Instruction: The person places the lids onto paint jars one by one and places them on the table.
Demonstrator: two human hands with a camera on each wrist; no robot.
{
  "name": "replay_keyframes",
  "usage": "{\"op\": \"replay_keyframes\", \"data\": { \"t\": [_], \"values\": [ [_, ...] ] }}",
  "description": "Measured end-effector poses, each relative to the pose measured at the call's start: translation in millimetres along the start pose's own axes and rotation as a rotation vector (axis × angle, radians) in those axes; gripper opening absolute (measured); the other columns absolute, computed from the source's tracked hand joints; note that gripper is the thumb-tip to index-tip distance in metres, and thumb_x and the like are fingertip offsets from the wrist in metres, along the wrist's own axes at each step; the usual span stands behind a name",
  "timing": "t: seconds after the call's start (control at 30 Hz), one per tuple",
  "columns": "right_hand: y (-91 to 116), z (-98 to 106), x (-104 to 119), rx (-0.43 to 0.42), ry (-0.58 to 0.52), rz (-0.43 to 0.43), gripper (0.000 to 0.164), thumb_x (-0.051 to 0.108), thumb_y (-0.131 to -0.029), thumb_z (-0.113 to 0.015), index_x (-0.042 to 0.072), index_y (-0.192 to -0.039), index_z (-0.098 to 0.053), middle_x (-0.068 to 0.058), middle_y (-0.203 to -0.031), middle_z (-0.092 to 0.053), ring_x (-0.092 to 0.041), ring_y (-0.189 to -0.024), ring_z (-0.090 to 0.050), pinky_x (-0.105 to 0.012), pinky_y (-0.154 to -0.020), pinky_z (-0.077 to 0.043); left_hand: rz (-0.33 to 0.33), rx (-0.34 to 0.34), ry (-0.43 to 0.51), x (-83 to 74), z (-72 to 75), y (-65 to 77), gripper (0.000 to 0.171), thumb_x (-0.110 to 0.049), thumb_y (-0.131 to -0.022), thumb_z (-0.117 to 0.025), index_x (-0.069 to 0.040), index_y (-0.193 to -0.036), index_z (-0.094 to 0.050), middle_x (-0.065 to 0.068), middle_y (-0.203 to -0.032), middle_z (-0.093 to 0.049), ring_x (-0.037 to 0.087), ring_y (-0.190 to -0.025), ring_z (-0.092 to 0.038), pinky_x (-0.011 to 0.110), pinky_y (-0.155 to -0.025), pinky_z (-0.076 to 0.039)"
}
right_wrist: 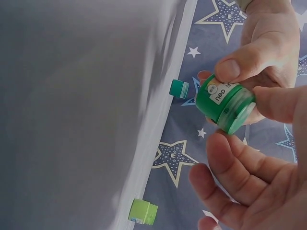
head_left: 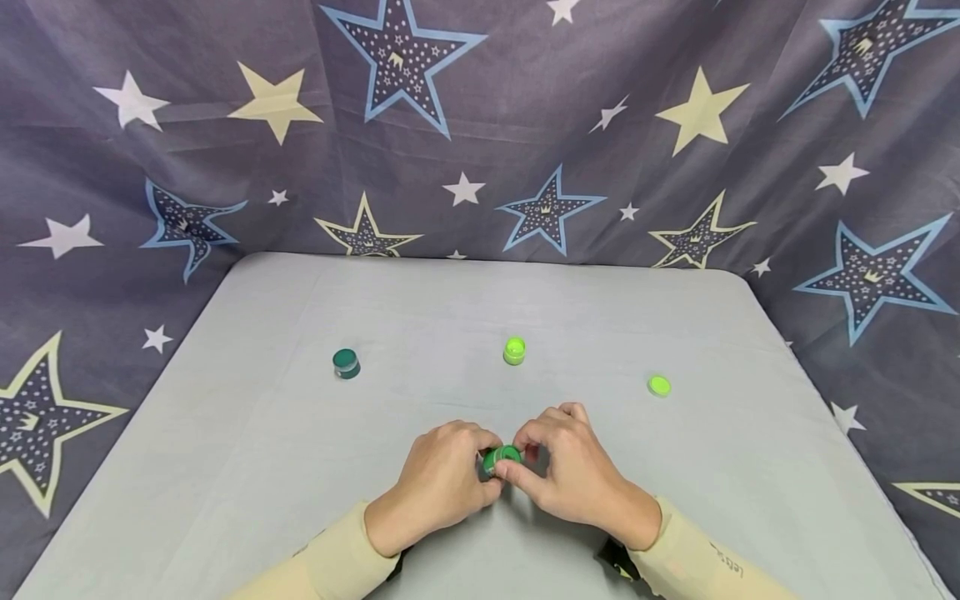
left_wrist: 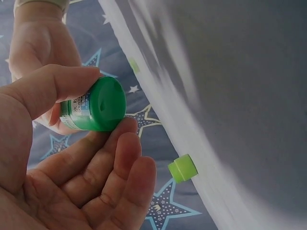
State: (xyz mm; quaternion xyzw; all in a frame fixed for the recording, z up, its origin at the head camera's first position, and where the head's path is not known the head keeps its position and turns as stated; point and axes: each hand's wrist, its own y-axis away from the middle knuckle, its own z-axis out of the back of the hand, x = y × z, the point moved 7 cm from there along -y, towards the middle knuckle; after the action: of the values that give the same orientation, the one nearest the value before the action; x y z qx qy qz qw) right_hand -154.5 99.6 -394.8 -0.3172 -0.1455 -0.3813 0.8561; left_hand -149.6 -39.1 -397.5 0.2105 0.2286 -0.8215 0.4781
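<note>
On my feed, the green jar is off the bench, between the two hands. The left hand grips its body, thumb pressed beside the label; the right hand pinches the rim end with thumb and fingertip, its other fingers loose. Those fingers partly cover that end, so I can't say how firmly anything is seated there.

I'd expect it to be light, with a stiff plastic wall that takes a firm squeeze, though the smooth curve could roll or slip under a twist. I'd keep one hold low round the body and the other on the rim's edge, off the flat face.

Beyond the hands stands a light-green jar; ahead and right of the right hand lies a light-green lid; ahead and left of the left hand, a dark-green jar.
</note>
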Motion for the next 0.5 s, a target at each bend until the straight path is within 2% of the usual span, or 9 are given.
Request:
{"op": "replay_keyframes", "data": {
  "t": [0.5],
  "values": [
    [0.3,-0.2,-0.2,0.006,-0.002,-0.018,0.023,0.039,-0.083,-0.085,0.026,-0.078,-0.067,0.019,-0.070,-0.057,-0.008,-0.067,-0.054,-0.038,-0.088,-0.033,0.002,-0.005,-0.008,0.1,0.0,0.0,0.018,-0.018,-0.076,-0.089,-0.016,-0.090,-0.079,-0.011,-0.076,-0.065,0.002,-0.068,-0.053,0.023,-0.057,-0.045]
  ]
}}
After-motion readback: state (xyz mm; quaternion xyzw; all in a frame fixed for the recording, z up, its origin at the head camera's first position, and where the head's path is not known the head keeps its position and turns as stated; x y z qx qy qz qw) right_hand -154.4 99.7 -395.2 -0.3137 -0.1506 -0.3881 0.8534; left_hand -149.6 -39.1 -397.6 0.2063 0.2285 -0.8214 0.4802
